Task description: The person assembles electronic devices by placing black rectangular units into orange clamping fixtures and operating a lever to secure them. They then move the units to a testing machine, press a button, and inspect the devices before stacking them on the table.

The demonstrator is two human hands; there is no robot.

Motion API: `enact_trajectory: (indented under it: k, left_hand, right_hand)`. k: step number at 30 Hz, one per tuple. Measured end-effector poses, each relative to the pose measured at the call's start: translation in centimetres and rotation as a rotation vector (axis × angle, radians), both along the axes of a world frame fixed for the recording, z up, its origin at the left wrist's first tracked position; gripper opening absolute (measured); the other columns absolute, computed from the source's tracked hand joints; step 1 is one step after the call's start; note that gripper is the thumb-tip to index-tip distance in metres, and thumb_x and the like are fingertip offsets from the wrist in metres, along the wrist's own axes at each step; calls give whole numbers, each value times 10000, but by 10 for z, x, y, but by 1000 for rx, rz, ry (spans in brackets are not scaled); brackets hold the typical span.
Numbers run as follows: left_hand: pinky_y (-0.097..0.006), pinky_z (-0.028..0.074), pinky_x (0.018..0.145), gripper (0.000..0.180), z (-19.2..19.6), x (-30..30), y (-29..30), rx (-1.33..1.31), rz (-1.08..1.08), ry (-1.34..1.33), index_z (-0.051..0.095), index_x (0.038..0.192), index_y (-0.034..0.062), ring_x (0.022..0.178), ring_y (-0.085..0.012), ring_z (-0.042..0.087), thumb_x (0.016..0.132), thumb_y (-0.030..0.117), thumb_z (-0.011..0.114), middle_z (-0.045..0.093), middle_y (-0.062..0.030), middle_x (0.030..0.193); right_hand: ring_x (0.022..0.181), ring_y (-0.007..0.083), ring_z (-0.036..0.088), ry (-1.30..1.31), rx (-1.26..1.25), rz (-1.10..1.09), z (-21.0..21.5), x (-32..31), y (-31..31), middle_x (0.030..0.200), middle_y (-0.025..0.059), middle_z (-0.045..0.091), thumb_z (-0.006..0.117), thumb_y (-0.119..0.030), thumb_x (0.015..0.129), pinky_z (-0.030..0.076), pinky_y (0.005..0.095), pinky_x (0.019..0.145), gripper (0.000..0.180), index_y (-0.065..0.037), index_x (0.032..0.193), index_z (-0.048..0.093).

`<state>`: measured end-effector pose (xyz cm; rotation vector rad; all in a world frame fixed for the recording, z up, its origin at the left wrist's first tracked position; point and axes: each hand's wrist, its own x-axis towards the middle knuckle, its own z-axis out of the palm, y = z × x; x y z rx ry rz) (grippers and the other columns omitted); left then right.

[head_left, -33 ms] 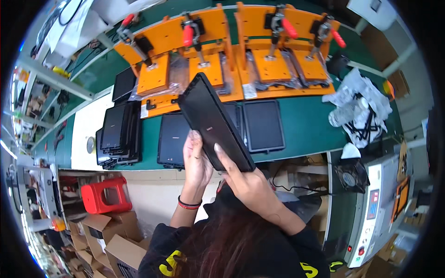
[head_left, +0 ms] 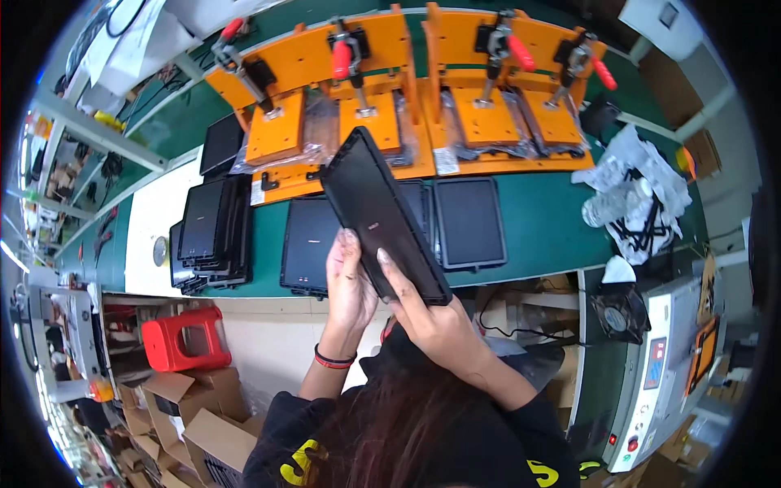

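I hold a thin black tablet-like panel (head_left: 376, 203) aslant above the near edge of the bench, its dark face turned up and a raised rim around it. My left hand (head_left: 351, 281) grips its left long side, with the thumb at the edge. At the lower end my right hand (head_left: 435, 325) is closed on the same panel, its index finger stretched over the face. Under and behind it on the bench lie a similar black panel (head_left: 307, 244) and a framed panel (head_left: 469, 221) to the right. The fingers underneath are hidden.
Orange clamping fixtures (head_left: 277, 134) with red-handled toggle clamps stand along the back. Stacked black panels (head_left: 205, 220) lie at the left. Crumpled plastic with black strips (head_left: 639, 199) lies right. Below are a red stool (head_left: 187, 337), open cartons (head_left: 220, 439) and a grey machine (head_left: 663, 382).
The whole view has shifted slightly, so the bench and fixtures sit a little further right. Both hands keep the same hold on the panel.
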<state>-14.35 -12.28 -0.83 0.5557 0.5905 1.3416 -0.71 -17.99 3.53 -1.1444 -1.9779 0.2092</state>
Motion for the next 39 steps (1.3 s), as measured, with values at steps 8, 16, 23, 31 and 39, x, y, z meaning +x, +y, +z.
enact_trajectory:
  k: [8,16,23,31,39]
  left_hand:
    - [-353,266,1081,532,8,-70,51,153,321,325,346,1331,-49,1276,-221,368,985,346,431,363,-175,1391]
    - [-380,260,1114,679,-21,-189,147,-58,525,135,183,1385,-52,1307,-318,313,924,319,515,295,-258,1380]
    - [-379,252,1113,578,-34,-189,113,-72,505,364,256,1365,-54,1311,-311,332,945,271,486,350,-257,1378]
    - [-378,254,1119,628,-40,-186,125,-53,270,411,169,1397,-85,1330,-298,330,953,233,480,351,-238,1375]
    - [-368,276,1102,583,-31,-179,129,-33,323,504,230,1386,-63,1313,-291,352,961,252,474,343,-238,1392]
  right_hand:
    - [1080,266,598,421,-375,104,-17,-50,38,1328,191,497,464,-13,919,468,305,867,431,68,1337,398]
    - [831,72,488,833,-908,347,-39,-113,82,1124,62,593,409,-138,994,449,236,795,380,5,1346,421]
    - [697,68,428,856,-765,317,-92,-179,167,877,18,560,438,-142,985,421,207,659,361,1,1316,469]
    - [729,115,558,816,-842,158,-111,-211,229,843,73,587,400,-85,978,471,247,642,367,-4,1335,410]
    - [675,112,496,702,-1196,342,-85,-194,234,801,57,541,346,-47,975,437,236,591,432,-82,1405,373]
